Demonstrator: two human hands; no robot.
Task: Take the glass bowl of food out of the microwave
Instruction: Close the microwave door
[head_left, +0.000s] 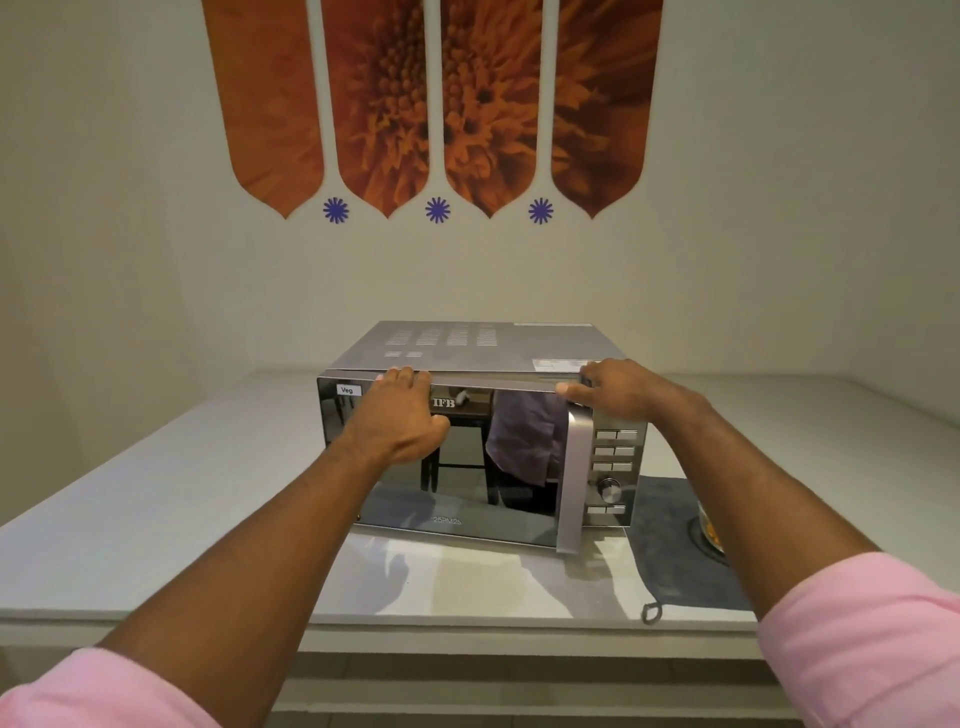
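Fingers of the left hand (402, 415) are laid spread and flat over the top front edge of the mirrored silver microwave (478, 441) on the pale countertop (156, 493). Its door is seen shut. The right hand (618, 389) is curled over the top edge above the silver handle (574, 478). Farther right, a glass bowl of food (709, 530) is glimpsed on a dark grey cloth (670, 545), mostly hidden by the right arm.

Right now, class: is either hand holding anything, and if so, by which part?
Neither hand lifts anything. The left hand rests flat on the top edge of the microwave door; the right hand grips the door's top right corner, above the handle.
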